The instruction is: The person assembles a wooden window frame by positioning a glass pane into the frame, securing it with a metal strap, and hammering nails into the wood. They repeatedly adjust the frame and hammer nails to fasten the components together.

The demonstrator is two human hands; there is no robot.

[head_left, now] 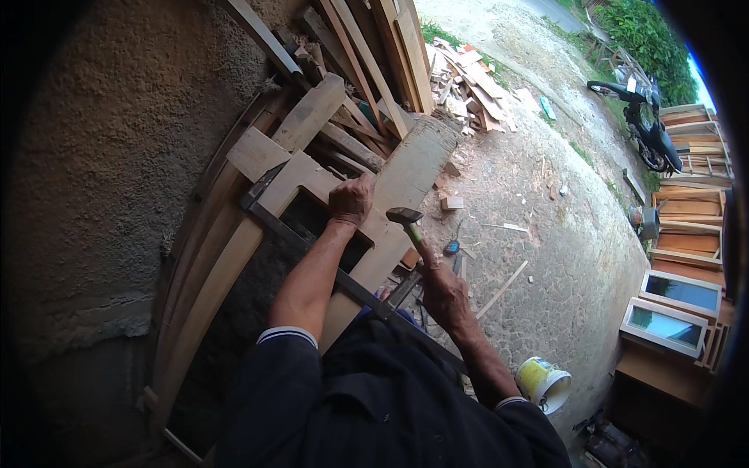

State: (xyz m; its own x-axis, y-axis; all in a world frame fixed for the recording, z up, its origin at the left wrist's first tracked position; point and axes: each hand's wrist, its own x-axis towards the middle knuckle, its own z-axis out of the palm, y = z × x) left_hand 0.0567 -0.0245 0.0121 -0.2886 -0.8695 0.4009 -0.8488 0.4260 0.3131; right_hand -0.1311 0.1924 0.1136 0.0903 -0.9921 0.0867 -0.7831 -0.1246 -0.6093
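Observation:
My right hand is wrapped round the green handle of a hammer, whose dark metal head is over the right side of a wooden frame. My left hand is closed in a fist against the frame's rail, beside its rectangular opening; what the fingers hold, if anything, is hidden. A long dark metal bar clamp lies across the frame, one jaw at its left edge. Beyond my hands, a wide weathered board sits under the frame's far end.
A rough wall rises close on the left, with boards leaning ahead. Offcuts are heaped on the concrete ground. A white and yellow bucket lies tipped at right, near window frames. A motorcycle stands farther off.

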